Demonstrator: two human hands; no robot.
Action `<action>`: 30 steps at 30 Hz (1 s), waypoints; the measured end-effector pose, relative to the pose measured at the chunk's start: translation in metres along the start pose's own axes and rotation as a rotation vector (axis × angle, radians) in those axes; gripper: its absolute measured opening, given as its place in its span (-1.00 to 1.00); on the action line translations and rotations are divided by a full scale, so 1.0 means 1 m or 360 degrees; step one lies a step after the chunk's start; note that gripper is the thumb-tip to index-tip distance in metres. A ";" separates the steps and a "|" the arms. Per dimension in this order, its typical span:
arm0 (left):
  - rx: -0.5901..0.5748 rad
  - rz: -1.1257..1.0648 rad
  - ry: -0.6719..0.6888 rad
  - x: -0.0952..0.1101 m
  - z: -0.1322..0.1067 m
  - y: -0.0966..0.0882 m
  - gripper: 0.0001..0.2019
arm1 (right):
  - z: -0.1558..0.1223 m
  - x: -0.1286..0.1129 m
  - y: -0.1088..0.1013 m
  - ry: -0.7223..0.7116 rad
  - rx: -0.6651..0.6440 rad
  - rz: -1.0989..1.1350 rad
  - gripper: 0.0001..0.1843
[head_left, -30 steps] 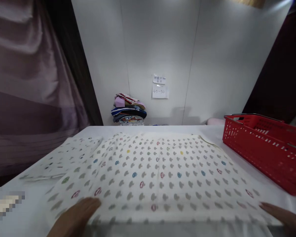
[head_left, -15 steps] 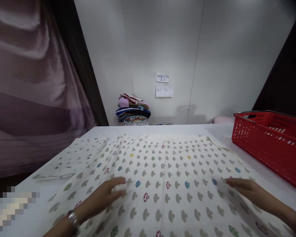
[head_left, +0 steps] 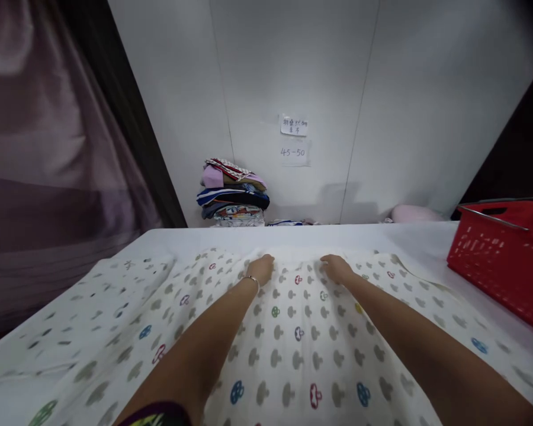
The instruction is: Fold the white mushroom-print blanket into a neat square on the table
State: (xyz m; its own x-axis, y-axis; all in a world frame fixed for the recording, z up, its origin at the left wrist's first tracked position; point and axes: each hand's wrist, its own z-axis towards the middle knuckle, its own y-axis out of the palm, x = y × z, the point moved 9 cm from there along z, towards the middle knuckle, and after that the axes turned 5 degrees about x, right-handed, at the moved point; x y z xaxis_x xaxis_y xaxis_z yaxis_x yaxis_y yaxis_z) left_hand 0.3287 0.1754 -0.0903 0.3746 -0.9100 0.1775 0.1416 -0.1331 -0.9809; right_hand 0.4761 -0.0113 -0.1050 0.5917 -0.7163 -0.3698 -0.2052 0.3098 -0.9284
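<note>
At the far edge of the mushroom-print cloth (head_left: 288, 349), which lies spread over the white table (head_left: 293, 235), the left hand (head_left: 261, 267) and the right hand (head_left: 336, 267) now rest near each other with the fingers curled down. Half a second ago both lay flat and wide apart on the nearer part, so the work has moved to the far hem. Whether the fingers pinch the hem or only press it, I cannot tell. The red basket (head_left: 497, 266) stands apart at the right.

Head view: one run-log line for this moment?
left hand: on far edge of mushroom-print cloth | right hand: same edge | red basket: right of cloth
</note>
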 end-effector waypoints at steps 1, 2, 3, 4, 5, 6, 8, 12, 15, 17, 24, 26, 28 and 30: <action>-0.0019 0.0025 -0.0008 -0.002 0.007 0.005 -0.75 | 0.009 -0.002 0.004 -0.0018 -0.0013 -0.0034 -0.63; -0.0035 0.0047 -0.0015 -0.004 0.012 0.010 -0.78 | 0.016 -0.003 0.008 -0.0041 -0.0032 -0.0067 -0.63; -0.0044 0.0064 -0.0022 -0.006 0.015 0.014 -0.79 | 0.021 -0.003 0.012 -0.0066 -0.0051 -0.0096 -0.65; -0.0045 0.0075 -0.0027 -0.007 0.018 0.016 -0.81 | 0.024 -0.003 0.014 -0.0088 -0.0070 -0.0122 -0.69; -0.0036 0.0081 -0.0031 -0.008 0.020 0.017 -0.81 | 0.026 -0.003 0.016 -0.0106 -0.0086 -0.0144 -0.74; -0.0017 0.0083 -0.0037 -0.009 0.021 0.016 -0.82 | 0.027 -0.002 0.017 -0.0117 -0.0097 -0.0162 -0.80; 0.0046 0.0080 -0.0059 -0.012 0.025 0.009 -0.80 | 0.029 -0.001 0.014 -0.0120 -0.0088 -0.0188 -0.89; 0.0200 0.0085 -0.0169 -0.020 0.047 -0.021 -0.76 | 0.047 -0.004 -0.009 -0.0056 0.0063 -0.0217 -0.83; 0.0288 0.0120 -0.0260 -0.028 0.071 -0.037 -0.73 | 0.070 -0.010 -0.024 0.0000 0.0180 -0.0239 -0.76; 0.0299 0.0147 -0.0280 -0.030 0.082 -0.035 -0.74 | 0.081 -0.013 -0.021 0.0020 0.0209 -0.0259 -0.77; 0.0362 0.0246 -0.0096 -0.024 0.069 0.005 -0.76 | 0.079 -0.006 0.021 0.0033 0.0212 -0.0292 -0.79; 0.0416 0.0256 -0.0032 -0.023 0.066 0.006 -0.75 | 0.080 -0.004 0.024 0.0016 0.0223 -0.0286 -0.77; 0.0448 0.0255 0.0003 -0.023 0.066 0.005 -0.75 | 0.081 -0.004 0.024 0.0010 0.0233 -0.0280 -0.76; 0.0469 0.0246 -0.0004 -0.023 0.066 0.002 -0.76 | 0.080 -0.004 0.022 0.0013 0.0248 -0.0273 -0.75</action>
State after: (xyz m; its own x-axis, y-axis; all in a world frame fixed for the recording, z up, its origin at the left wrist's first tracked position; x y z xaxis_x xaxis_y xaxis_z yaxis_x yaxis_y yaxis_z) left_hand 0.3811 0.2222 -0.0913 0.4144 -0.9097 0.0290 0.3416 0.1259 -0.9314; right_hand 0.5319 0.0488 -0.1215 0.6008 -0.7718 -0.2081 0.0209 0.2754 -0.9611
